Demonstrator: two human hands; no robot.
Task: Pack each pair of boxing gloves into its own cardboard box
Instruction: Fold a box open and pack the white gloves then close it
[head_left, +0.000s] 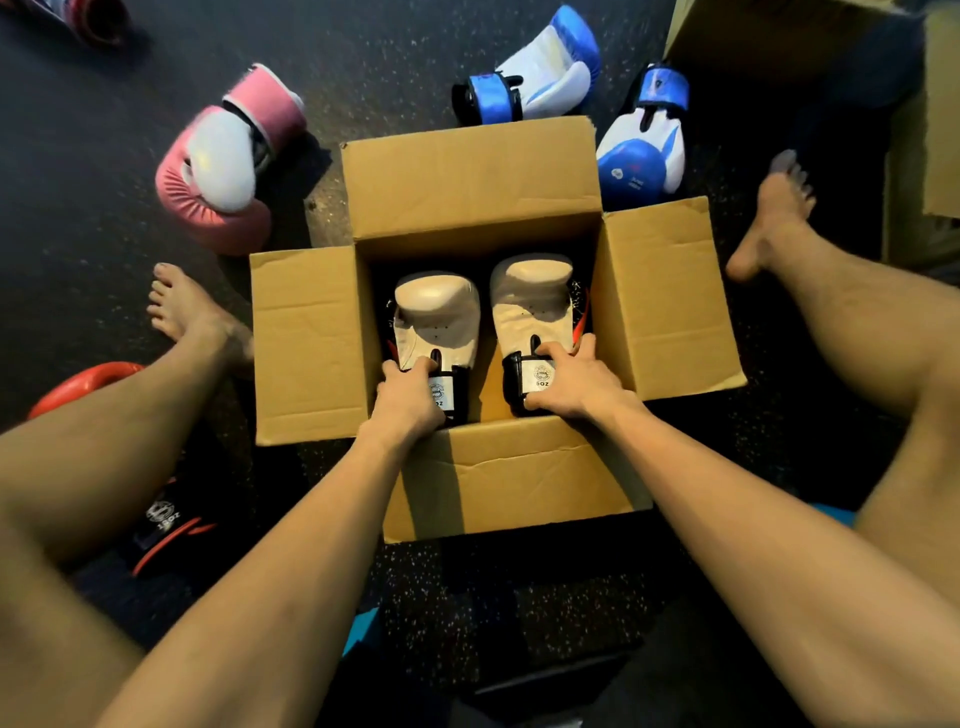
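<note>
An open cardboard box (311, 338) stands on the floor between my legs, all flaps folded outward. Inside lie two cream and black boxing gloves side by side, palms up: the left glove (439, 312) and the right glove (532, 296). My left hand (408, 397) grips the left glove at its black cuff. My right hand (571, 379) grips the cuff of the right glove. Beyond the box lie a pink and white glove (223, 166) at the left and two blue and white gloves (545, 67) (644, 150) at the back right.
Another cardboard box (930, 114) stands at the far right. A black and orange glove (166, 525) lies under my left leg beside a red kettlebell (88, 384). A dark red glove (93, 18) shows at the top left. My bare feet (187, 306) (774, 208) flank the box.
</note>
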